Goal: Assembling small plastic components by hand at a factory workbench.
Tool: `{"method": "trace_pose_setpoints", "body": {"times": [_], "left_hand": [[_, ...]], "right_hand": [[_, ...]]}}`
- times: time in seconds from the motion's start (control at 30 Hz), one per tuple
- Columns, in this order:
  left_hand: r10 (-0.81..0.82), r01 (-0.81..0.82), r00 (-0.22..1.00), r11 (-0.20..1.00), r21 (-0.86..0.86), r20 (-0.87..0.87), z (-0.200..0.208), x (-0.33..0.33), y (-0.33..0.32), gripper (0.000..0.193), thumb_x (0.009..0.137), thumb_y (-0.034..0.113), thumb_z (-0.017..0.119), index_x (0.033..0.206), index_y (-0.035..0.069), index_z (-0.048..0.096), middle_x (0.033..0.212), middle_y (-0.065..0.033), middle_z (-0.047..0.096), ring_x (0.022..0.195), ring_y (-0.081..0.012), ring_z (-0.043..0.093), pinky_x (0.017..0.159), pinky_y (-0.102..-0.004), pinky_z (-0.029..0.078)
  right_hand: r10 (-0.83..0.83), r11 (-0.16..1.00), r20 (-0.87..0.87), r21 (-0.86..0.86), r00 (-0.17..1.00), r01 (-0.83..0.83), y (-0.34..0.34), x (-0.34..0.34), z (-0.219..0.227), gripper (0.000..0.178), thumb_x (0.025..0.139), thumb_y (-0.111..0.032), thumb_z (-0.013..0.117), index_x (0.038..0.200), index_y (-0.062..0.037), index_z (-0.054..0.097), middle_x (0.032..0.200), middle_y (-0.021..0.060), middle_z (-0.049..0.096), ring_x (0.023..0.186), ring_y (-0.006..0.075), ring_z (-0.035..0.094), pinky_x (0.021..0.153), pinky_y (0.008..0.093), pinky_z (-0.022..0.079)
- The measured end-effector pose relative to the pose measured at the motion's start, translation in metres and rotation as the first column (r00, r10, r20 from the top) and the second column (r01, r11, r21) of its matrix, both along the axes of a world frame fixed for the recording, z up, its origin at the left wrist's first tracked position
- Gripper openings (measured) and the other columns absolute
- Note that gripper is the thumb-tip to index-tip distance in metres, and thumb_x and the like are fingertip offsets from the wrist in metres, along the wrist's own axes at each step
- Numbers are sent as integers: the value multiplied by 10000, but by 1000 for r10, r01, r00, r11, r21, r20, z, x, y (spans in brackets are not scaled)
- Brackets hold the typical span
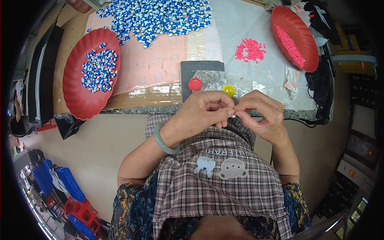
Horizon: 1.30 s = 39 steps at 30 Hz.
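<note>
Pinching tiny white piece (233, 116) between left hand (204, 112) and right hand (262, 114) grips; yellow cap (229, 90) just beyond.

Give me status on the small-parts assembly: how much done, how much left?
Done, by the look of it: a batch of blue-and-white pieces in the left red tray. In hand: left hand and right hand pinch a tiny part, too small to identify, at the table edge. Left: a large blue-and-white pile, loose pink pieces, more in the right red tray. Seemingly far from finished.
</note>
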<state>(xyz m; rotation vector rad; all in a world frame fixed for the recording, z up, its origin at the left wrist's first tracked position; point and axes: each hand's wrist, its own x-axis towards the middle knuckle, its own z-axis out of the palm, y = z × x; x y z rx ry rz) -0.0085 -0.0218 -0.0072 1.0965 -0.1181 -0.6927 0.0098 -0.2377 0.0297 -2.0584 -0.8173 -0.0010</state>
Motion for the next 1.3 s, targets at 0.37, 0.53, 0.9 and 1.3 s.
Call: {"method": "trace_pose_setpoints", "body": {"times": [0.37,0.53,0.9,1.3], "left_hand": [[19,-23,999,997,-76,-51,-1,-5,5,162,988,93,653,1092,-28,680,964,-92,713,841,-130,694,752,-241,574],[111,-117,992,988,-99,-62,-4,-12,11,174,962,39,667,1109,-54,672,1091,-135,711,957,-181,715,868,-290,596],[187,-187,982,981,-59,-12,0,-16,15,177,930,-6,689,1101,-50,683,1115,-122,696,981,-172,704,887,-289,591],[212,-210,977,976,-54,36,-5,-17,13,206,930,-32,680,1135,-40,672,1157,-104,661,1022,-151,673,911,-284,577]], "right_hand": [[-55,990,-133,118,990,71,-11,11,-20,149,778,89,720,906,32,667,894,92,668,773,130,655,639,244,551],[-134,990,-84,-56,987,130,-7,18,-26,124,810,88,721,906,26,674,891,79,678,752,131,665,624,245,549],[-31,981,174,-181,984,63,-3,21,-30,197,775,120,741,926,19,665,887,93,677,672,167,665,552,267,533],[0,979,199,-200,980,40,-3,21,-24,216,770,128,728,938,11,660,887,100,672,679,186,665,554,275,535]]}}
